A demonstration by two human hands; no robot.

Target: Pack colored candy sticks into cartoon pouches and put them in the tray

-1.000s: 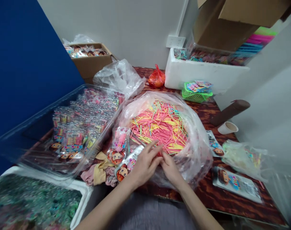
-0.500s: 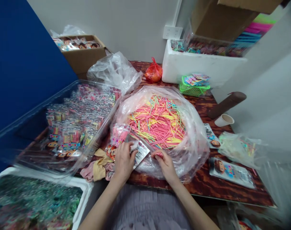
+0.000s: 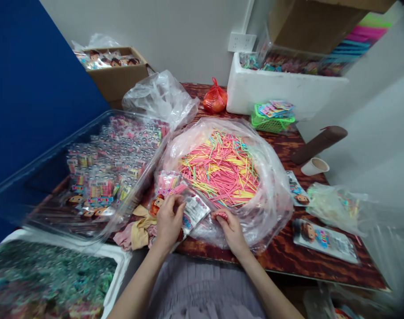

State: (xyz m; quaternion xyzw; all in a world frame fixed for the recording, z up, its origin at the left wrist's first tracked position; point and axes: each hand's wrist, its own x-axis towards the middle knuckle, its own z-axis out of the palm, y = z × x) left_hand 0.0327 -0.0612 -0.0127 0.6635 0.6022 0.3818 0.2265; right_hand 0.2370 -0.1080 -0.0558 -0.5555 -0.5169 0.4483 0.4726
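My left hand [image 3: 168, 221] is over a small pile of printed plastic bags [image 3: 196, 212] at the table's front, its fingers and thumb pinched at a bag; the exact grip is partly hidden. Pink sticks show inside a filled bag [image 3: 168, 180] just beyond that hand. In my right hand [image 3: 231, 228], the fingers are closed around a small bundle of pink sticks [image 3: 222, 215], whose ends show at the fist. Directly ahead, a large clear plastic bag [image 3: 271, 177] lies open, holding a heap of pink, yellow and green thin sticks [image 3: 222, 170].
A clear bin [image 3: 32, 166] of filled packets is on the left, above a white foam box [image 3: 122, 266]. Cloths [image 3: 140, 232] lie by my left hand. On the right are a paper cup [image 3: 315, 166], a brown bottle [image 3: 318, 144] and printed bags [image 3: 324, 241]. A green basket [image 3: 270, 124] stands behind.
My left hand has shifted slightly left and its fingers have drawn up on the printed bags, uncovering more of them. My right hand still holds the pink sticks in nearly the same place.
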